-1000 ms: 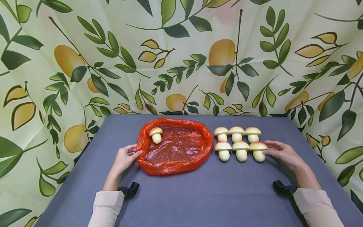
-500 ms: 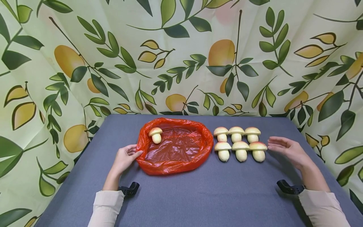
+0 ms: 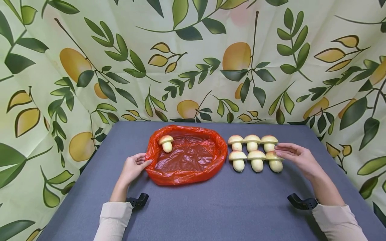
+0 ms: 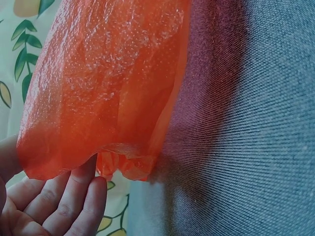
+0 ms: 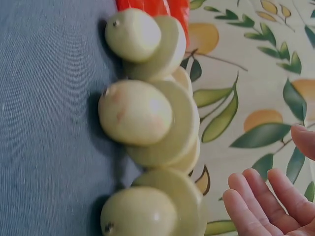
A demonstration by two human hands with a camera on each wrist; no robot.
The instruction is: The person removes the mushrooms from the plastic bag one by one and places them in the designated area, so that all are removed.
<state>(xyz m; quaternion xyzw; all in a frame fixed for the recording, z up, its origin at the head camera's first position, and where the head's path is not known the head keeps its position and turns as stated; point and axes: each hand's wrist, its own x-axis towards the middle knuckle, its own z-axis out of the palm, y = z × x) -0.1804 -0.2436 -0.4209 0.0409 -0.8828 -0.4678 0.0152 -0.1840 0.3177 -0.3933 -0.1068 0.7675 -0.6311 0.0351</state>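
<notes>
A red plastic bag (image 3: 181,179) lies with its mouth spread wide, and one toy mushroom (image 3: 166,144) sits inside at its far left. My left hand (image 3: 132,170) holds the bag's left rim; in the left wrist view the bag's side (image 4: 108,88) passes between thumb and fingers. To the right of the bag, mushrooms with pale stems and reddish caps stand in two rows of three. My right hand (image 3: 297,160) hovers over the front row's rightmost mushroom (image 3: 275,165), fingers extended and holding nothing. In the right wrist view its fingers (image 5: 275,211) are apart from the mushrooms.
A blue-grey cloth covers the table (image 3: 211,211). Behind it hangs a curtain (image 3: 193,60) with a leaf and fruit print. The back row's mushrooms (image 3: 252,142) stand close behind the front row. Each wrist wears a black camera mount (image 3: 138,201).
My right hand drew back to the right from the front-right mushroom, then came back left and is now over it. My left hand and the bag have stayed in place.
</notes>
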